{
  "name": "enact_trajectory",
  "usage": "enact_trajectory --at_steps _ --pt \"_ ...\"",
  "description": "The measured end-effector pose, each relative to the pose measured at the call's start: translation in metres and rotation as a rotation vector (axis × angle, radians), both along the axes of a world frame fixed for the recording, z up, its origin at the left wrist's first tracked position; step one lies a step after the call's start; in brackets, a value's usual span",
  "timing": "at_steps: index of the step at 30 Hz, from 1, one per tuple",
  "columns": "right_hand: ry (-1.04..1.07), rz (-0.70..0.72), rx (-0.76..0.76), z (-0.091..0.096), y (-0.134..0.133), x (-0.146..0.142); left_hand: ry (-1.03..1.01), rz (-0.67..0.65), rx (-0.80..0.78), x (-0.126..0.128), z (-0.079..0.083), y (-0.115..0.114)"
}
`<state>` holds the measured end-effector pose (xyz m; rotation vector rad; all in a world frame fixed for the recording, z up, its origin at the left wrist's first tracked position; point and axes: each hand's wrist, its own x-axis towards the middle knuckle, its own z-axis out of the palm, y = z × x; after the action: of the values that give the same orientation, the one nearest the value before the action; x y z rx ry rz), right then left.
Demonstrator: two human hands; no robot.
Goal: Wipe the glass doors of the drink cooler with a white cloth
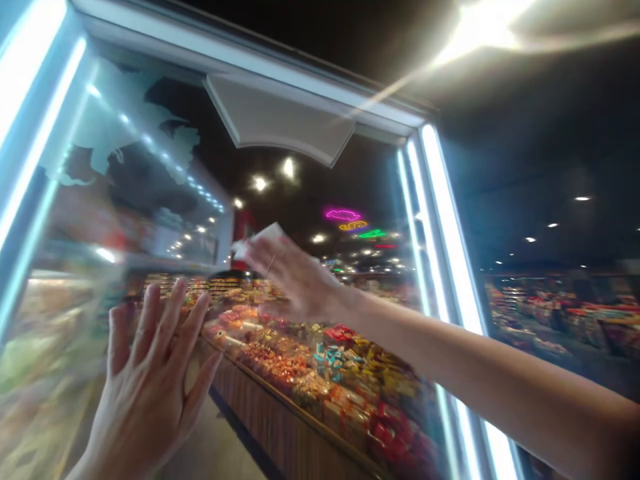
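A large glass pane [295, 193] in a lit frame stands before me. Raised at the lower left, my left hand [150, 373] is open, its fingers spread and palm toward the pane; whether it touches the surface I cannot tell. In the middle, my right hand [300, 277] is blurred by motion and lies fairly flat over a white cloth [270, 233]. A corner of the cloth sticks out past its fingertips, against the pane. The palm and most of the cloth are hidden.
Bright light tubes [455, 227] run along both sides of the frame. A grey curved panel [280, 117] hangs from the top. In the pane appear a long wood-sided counter [280, 420] of colourful wrapped goods [325, 360] and neon signs [343, 215]. More shelves [575, 313] show at right.
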<state>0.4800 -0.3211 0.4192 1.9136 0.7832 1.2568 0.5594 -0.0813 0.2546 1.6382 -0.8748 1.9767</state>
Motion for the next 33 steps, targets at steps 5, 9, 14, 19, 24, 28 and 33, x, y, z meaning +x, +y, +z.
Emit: enact_trajectory --at_steps 5,9,14,19,24,28,33 --pt "-0.262 -0.014 0.549 -0.023 -0.008 -0.004 0.02 -0.028 0.041 0.001 -0.014 0.005" --pt "0.067 -0.055 0.07 -0.126 -0.001 0.0 0.054 -0.035 0.097 0.003 -0.032 0.008" --pt "-0.32 -0.082 0.649 -0.132 -0.064 -0.025 0.129 -0.075 0.119 -0.005 -0.061 0.004" --pt "-0.316 -0.07 0.628 -0.192 -0.062 -0.023 0.255 -0.114 0.175 -0.024 -0.106 -0.019" --pt "-0.182 -0.085 0.435 -0.272 -0.058 -0.036 0.319 -0.098 0.249 -0.035 -0.14 -0.042" --pt "-0.402 -0.168 0.912 -0.287 -0.086 -0.053 0.342 -0.054 0.246 -0.042 -0.144 -0.061" --pt "-0.168 -0.065 0.424 -0.313 -0.096 -0.06 0.387 -0.059 0.228 -0.059 -0.147 -0.088"
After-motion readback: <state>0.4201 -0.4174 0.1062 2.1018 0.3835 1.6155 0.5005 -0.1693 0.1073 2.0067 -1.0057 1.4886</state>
